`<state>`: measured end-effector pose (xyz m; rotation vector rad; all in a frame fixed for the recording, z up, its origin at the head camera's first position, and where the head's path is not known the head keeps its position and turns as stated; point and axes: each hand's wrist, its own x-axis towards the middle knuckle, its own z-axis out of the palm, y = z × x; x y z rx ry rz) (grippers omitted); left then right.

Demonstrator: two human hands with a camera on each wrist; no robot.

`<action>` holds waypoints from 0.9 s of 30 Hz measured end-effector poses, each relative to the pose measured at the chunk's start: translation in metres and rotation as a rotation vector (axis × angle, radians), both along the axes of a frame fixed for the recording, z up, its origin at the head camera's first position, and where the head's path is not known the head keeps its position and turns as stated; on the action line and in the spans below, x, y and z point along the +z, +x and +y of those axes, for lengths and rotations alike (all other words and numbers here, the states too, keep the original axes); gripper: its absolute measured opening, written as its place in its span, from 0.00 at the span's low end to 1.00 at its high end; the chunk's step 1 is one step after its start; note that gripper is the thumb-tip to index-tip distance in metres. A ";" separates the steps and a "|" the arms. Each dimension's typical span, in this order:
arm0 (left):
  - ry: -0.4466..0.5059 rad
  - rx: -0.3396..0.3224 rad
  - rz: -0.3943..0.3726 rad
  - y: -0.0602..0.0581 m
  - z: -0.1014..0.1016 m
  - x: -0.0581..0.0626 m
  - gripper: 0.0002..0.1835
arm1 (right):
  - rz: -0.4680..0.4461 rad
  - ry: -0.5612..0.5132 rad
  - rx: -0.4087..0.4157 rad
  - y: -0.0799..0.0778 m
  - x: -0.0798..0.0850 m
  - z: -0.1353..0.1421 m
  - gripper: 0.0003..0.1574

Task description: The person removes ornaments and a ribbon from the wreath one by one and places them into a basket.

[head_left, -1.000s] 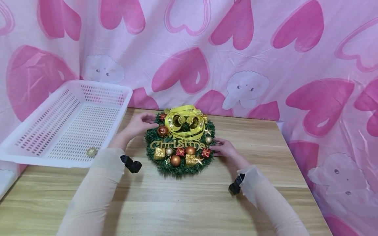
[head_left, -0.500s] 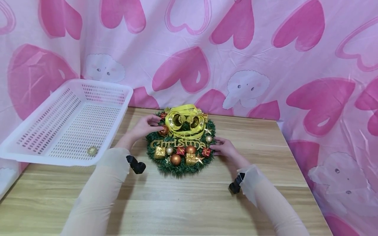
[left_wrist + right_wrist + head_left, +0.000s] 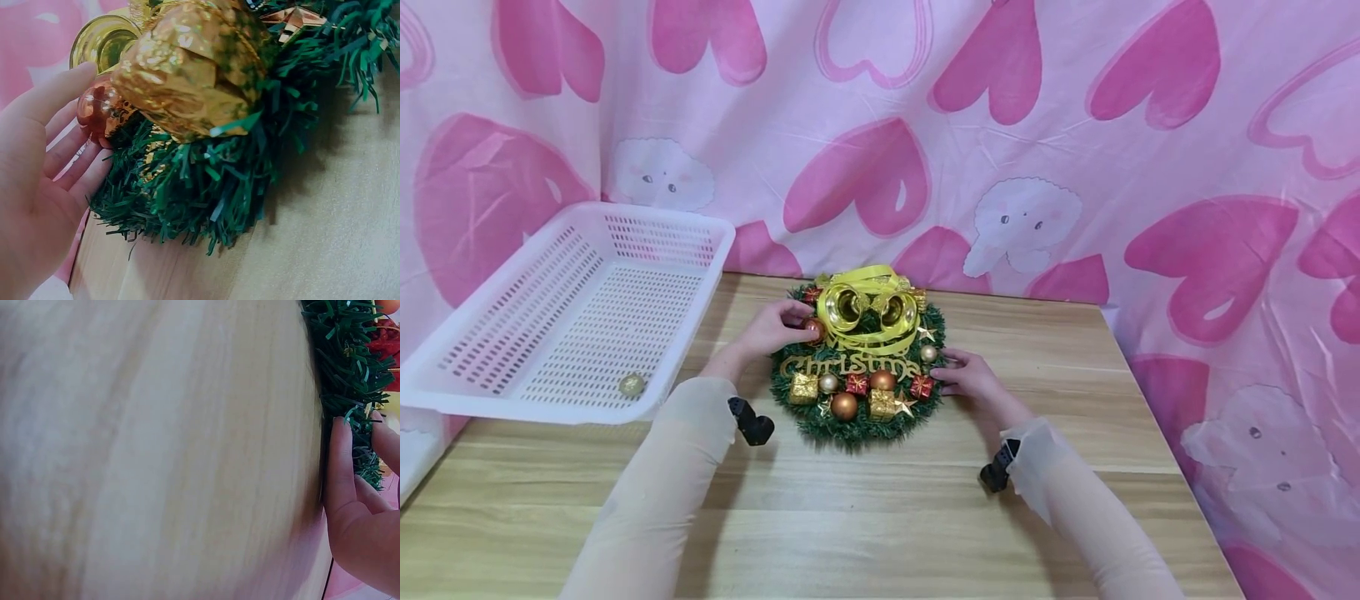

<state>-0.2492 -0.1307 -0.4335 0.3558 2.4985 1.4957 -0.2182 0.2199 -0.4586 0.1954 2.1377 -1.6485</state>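
Note:
A green Christmas wreath lies flat on the wooden table, decked with baubles, small gift boxes, stars, gold bells with yellow ribbon and gold "Christmas" lettering. At its upper left, my left hand has thumb and fingers round a shiny copper bauble. The left wrist view shows the thumb at the top of this bauble and the fingers behind it. My right hand holds the wreath's right edge. In the right wrist view its thumb and fingers sit either side of the green tinsel.
At the left stands a white perforated plastic basket with a small gold ball inside. A pink heart-patterned curtain hangs behind the table and at its right side.
My left hand has moved right and slightly down, from beside the wreath's upper left onto the copper bauble. The right hand and the wreath have hardly moved.

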 end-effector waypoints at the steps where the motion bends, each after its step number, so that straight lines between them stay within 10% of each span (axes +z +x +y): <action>1: -0.001 -0.001 -0.002 0.000 0.000 0.000 0.27 | -0.004 0.001 -0.007 0.000 0.000 0.000 0.42; 27: 0.005 -0.039 0.042 0.006 0.003 -0.003 0.27 | 0.008 0.032 -0.005 -0.001 -0.003 0.002 0.43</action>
